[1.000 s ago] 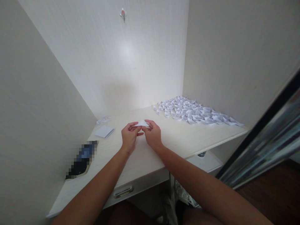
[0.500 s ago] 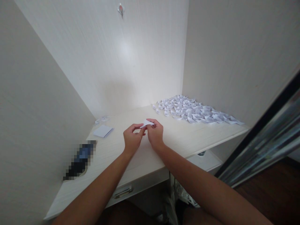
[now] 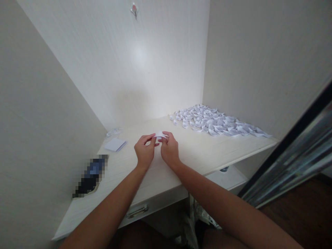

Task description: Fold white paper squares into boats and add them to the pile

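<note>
Small white paper piece (image 3: 160,134): held by its two ends above the middle of the desk (image 3: 197,157), middle bowed upward; fold lines too small to tell; contact with the desktop not possible to judge.

Left hand (image 3: 145,150): narrowed to a pinch on the left end of the paper, thumb below, fingertips at the upper edge; pressure presumably light, to spare thin paper from stray creases.

Right hand (image 3: 170,148): likewise in a pinch, at the right end; apparently set opposite for an even hold and control over the bend.

Forearms (image 3: 220,192): stretched forward across the front edge of the desk, perhaps for steadiness during fine fingerwork.

Pile of folded paper pieces (image 3: 215,122): spread along the right side panel (image 3: 259,69) and into the back corner, well apart from both hands; probably so placed to leave elbow room.

Stack of flat paper (image 3: 115,144): lying to the left of the left hand, likely for easy reach.

Loose paper bits (image 3: 114,132): behind the stack, near the left back corner; shape unclear.

Dark pixelated object (image 3: 91,176): at the left edge of the desk, seemingly set aside from the working spot; details masked.
</note>
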Action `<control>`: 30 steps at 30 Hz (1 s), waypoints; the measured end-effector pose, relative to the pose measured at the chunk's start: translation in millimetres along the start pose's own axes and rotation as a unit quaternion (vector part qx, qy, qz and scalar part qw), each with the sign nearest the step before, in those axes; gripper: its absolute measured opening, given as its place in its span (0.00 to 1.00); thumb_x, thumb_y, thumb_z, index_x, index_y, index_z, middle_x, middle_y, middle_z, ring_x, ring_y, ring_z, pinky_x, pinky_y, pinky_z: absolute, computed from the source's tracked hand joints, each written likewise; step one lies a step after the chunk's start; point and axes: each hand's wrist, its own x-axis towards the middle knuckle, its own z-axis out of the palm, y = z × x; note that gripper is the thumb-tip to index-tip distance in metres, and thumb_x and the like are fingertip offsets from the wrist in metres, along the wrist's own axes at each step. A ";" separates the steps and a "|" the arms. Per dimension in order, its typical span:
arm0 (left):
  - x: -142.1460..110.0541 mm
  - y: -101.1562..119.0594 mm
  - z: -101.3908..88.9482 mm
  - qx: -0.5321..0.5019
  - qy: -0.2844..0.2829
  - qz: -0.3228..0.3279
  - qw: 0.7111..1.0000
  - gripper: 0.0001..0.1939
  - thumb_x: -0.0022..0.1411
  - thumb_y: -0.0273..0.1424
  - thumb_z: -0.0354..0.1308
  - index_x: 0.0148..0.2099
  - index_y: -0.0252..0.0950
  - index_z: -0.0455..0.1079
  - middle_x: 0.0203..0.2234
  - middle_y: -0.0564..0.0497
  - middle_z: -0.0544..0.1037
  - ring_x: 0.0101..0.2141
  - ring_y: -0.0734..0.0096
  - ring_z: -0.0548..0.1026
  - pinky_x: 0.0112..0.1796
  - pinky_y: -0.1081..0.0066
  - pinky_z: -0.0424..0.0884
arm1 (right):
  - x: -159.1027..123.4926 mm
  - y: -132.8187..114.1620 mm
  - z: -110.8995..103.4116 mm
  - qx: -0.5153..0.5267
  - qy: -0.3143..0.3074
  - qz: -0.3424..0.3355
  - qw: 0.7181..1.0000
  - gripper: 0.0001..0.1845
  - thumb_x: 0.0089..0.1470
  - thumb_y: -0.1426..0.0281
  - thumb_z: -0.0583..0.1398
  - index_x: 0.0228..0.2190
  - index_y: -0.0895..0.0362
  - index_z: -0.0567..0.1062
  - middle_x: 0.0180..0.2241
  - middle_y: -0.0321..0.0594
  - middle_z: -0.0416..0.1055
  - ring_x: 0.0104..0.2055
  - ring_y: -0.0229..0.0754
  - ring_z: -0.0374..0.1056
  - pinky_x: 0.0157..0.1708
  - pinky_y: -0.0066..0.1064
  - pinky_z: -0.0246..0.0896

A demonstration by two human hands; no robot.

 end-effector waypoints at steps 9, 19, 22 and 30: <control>-2.8 0.6 1.2 0.072 0.029 -0.001 0.997 0.13 0.56 0.38 0.68 0.38 0.33 0.81 0.32 0.47 0.84 0.30 0.63 0.82 0.30 0.63 0.83 | -1.7 -2.7 -5.2 -0.061 0.057 -0.011 0.996 0.12 0.60 0.64 0.58 0.36 0.55 0.82 0.31 0.40 0.82 0.34 0.43 0.77 0.38 0.31 0.67; -5.6 12.0 0.2 0.076 -0.082 0.060 0.992 0.10 0.62 0.38 0.64 0.41 0.40 0.83 0.40 0.46 0.83 0.38 0.64 0.80 0.35 0.69 0.79 | -0.5 -4.1 -8.5 -0.068 0.029 -0.014 0.997 0.16 0.65 0.62 0.56 0.35 0.54 0.82 0.31 0.42 0.81 0.35 0.45 0.76 0.39 0.33 0.66; -2.3 12.4 1.1 0.024 -0.081 0.023 0.996 0.10 0.58 0.39 0.67 0.38 0.38 0.81 0.43 0.44 0.81 0.43 0.61 0.79 0.38 0.68 0.79 | 0.2 -2.7 -9.4 -0.043 0.007 -0.029 0.999 0.15 0.65 0.66 0.56 0.34 0.55 0.81 0.30 0.41 0.81 0.32 0.43 0.75 0.38 0.32 0.65; 17.6 3.0 -12.1 -0.184 -0.138 -0.208 0.951 0.29 0.43 0.33 0.76 0.48 0.33 0.75 0.31 0.50 0.80 0.31 0.70 0.78 0.34 0.69 0.74 | 2.7 2.5 -2.6 0.098 -0.136 0.037 0.985 0.11 0.58 0.69 0.58 0.29 0.58 0.79 0.25 0.39 0.78 0.29 0.40 0.74 0.29 0.28 0.64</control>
